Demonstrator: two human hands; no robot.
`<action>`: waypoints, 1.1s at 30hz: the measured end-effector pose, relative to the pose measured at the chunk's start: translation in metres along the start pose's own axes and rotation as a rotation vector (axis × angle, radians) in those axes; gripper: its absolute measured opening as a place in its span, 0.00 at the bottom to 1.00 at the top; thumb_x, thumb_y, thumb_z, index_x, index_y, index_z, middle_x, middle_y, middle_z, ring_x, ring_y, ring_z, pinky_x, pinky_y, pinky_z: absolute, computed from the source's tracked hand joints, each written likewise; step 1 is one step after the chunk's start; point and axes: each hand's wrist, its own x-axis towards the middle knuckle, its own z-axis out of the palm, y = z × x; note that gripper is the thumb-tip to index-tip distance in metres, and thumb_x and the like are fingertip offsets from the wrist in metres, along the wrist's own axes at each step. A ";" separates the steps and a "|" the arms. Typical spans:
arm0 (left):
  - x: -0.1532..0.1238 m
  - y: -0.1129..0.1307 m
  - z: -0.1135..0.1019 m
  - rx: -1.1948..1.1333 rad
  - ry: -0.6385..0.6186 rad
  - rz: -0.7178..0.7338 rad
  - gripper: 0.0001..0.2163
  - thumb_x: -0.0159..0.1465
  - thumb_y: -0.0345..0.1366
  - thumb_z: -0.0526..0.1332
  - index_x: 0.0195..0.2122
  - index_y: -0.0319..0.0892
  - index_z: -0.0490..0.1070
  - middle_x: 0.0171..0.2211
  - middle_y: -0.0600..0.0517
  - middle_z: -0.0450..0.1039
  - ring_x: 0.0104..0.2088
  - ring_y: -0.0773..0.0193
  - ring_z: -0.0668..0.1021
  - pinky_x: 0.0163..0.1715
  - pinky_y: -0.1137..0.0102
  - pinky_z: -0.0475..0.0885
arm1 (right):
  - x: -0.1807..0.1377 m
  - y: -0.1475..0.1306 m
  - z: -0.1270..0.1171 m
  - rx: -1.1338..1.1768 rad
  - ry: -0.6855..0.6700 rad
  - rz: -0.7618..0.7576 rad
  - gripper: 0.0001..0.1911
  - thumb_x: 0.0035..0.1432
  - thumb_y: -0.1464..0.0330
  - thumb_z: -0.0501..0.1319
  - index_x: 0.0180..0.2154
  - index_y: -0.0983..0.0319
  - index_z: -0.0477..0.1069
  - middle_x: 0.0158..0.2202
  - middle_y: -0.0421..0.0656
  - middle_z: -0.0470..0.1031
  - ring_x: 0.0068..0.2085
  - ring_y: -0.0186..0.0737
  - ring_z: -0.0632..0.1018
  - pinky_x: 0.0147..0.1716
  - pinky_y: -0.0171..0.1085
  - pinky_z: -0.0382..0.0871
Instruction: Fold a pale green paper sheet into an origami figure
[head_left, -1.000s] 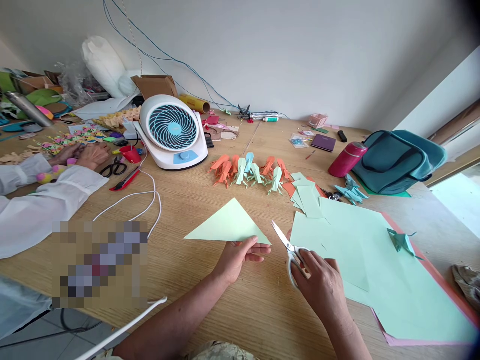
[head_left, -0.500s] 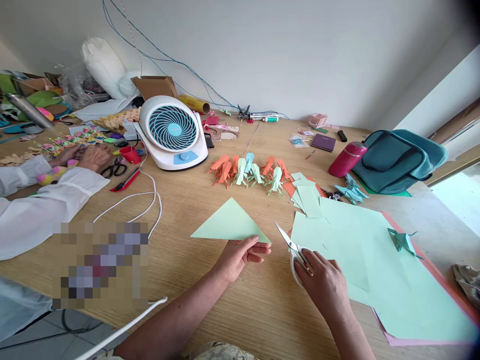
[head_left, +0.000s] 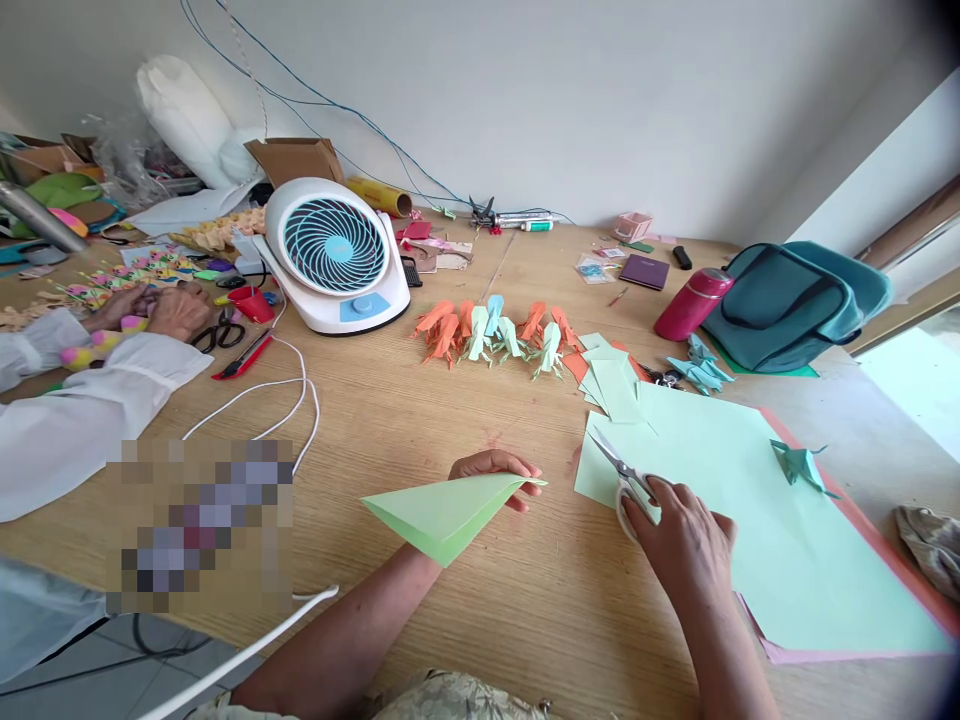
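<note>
My left hand (head_left: 499, 470) is closed on a light green sheet of paper (head_left: 442, 510) folded into a triangle. The sheet hangs tilted over my forearm, its two layers slightly parted along the near edge. My right hand (head_left: 682, 535) grips white-handled scissors (head_left: 634, 480), fingers at the handle loops and blades a little apart, pointing up and left. Under the scissors lie large light green sheets (head_left: 810, 560). Beyond them rest smaller cut green pieces (head_left: 619, 385). Several orange, green and blue folded paper figures (head_left: 491, 330) stand in a row ahead of my hands.
Left of me, a co-worker's hands (head_left: 169, 310) handle small items near black scissors (head_left: 219, 332) and a red cutter (head_left: 244, 355). A white fan (head_left: 334, 255) trails its cable across the table. A pink bottle (head_left: 694, 303) and teal bag (head_left: 787, 310) stand at the right.
My left hand has turned over, so the folded paper now points toward me rather than away. My right hand has moved right with the scissors, onto the green sheets.
</note>
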 end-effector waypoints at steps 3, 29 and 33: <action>-0.001 0.001 0.001 -0.014 -0.023 0.051 0.15 0.56 0.48 0.68 0.33 0.39 0.79 0.41 0.43 0.77 0.39 0.53 0.80 0.34 0.65 0.76 | 0.001 0.005 0.000 -0.002 -0.024 0.039 0.19 0.62 0.54 0.56 0.46 0.58 0.72 0.41 0.46 0.77 0.43 0.49 0.77 0.41 0.47 0.57; -0.003 -0.016 -0.004 0.687 0.002 0.431 0.10 0.60 0.37 0.65 0.43 0.47 0.80 0.54 0.43 0.72 0.54 0.52 0.74 0.54 0.62 0.67 | -0.020 -0.075 -0.021 1.365 -0.589 -0.046 0.22 0.63 0.52 0.56 0.51 0.59 0.69 0.40 0.47 0.78 0.33 0.41 0.76 0.31 0.38 0.70; -0.003 -0.016 0.001 0.602 0.011 0.365 0.11 0.61 0.38 0.65 0.45 0.48 0.79 0.56 0.45 0.72 0.57 0.54 0.73 0.58 0.63 0.65 | -0.027 -0.089 -0.020 1.487 -0.750 0.059 0.21 0.57 0.49 0.62 0.37 0.60 0.73 0.29 0.42 0.75 0.27 0.37 0.72 0.26 0.35 0.66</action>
